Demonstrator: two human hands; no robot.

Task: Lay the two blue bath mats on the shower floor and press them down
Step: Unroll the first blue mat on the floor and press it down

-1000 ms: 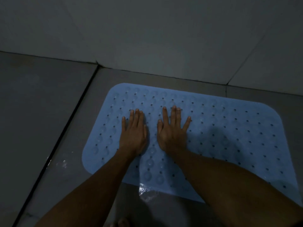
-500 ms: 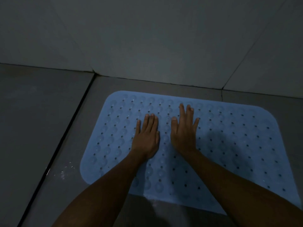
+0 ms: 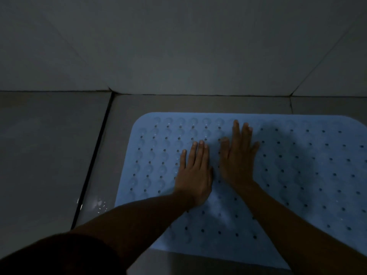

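Head view: left hand point(image 3: 195, 173) and right hand point(image 3: 239, 157) — fingers straight, flat — press blue bath mat point(image 3: 297, 175); no writing legible.

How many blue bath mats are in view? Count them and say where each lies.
1. The blue mat lies flat on the shower floor under both hands, running past the right edge. No second mat shows.
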